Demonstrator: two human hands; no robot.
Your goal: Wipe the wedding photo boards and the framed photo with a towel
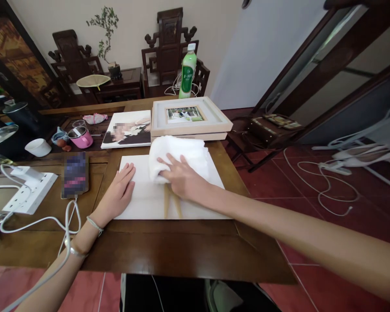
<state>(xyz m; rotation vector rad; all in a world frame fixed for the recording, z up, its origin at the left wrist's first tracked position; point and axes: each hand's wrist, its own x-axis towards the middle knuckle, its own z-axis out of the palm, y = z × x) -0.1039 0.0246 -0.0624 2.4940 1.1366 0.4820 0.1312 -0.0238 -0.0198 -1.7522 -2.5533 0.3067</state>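
Note:
My left hand lies flat on the left side of a white rectangular board, fingers stretched out. My right hand presses a folded white cloth onto the board's upper middle, its fingers partly spread over the cloth and partly sunk into it. Two beige tapering strips run down the board from beneath the cloth and right hand. Their upper ends are hidden.
Behind the board are a photo print panel and stacked pale picture frames. A green bottle stands behind the frames. Leftward are a pink mug, a white cup, a phone and a power strip with cables.

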